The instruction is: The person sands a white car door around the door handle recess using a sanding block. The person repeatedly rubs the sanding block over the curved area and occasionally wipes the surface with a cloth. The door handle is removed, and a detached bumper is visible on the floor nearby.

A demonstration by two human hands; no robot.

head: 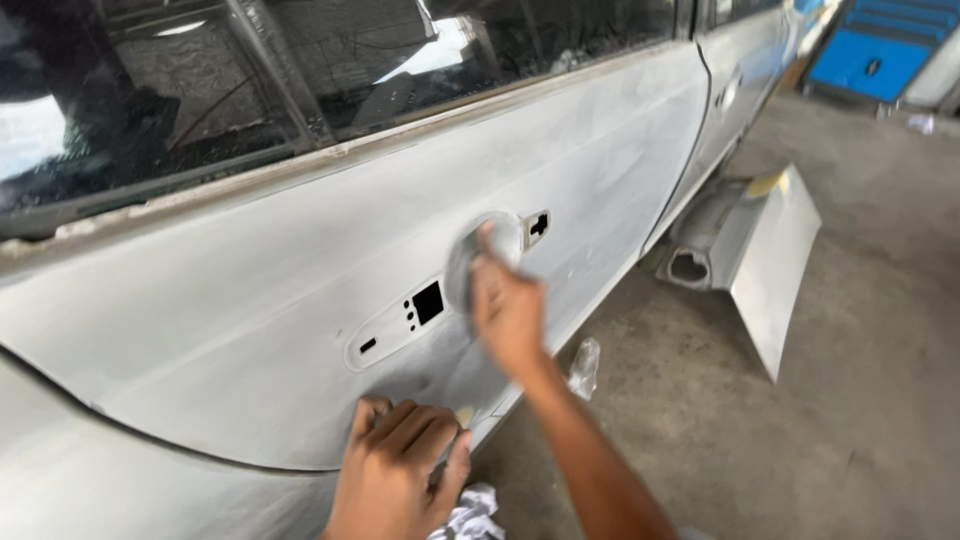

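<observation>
While both hands work a sanded grey car door (pixel 300 290), the right hand (pixel 508 312) presses into the handle recess (pixel 490 250).
Right fingers close on a blurred pad, arm stretched toward 11 o'clock; left hand (pixel 395 465), at 7 o'clock, curls against the door's lower edge, holding nothing.

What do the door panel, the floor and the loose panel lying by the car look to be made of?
Door panel: probably sheet metal, dull grey-white sanded or primed finish, no gloss; right hand works at its handle recess, left hand rests low on it. Floor: bare concrete, matte and stained. Loose panel: likely metal or plastic, same flat grey coat.
</observation>
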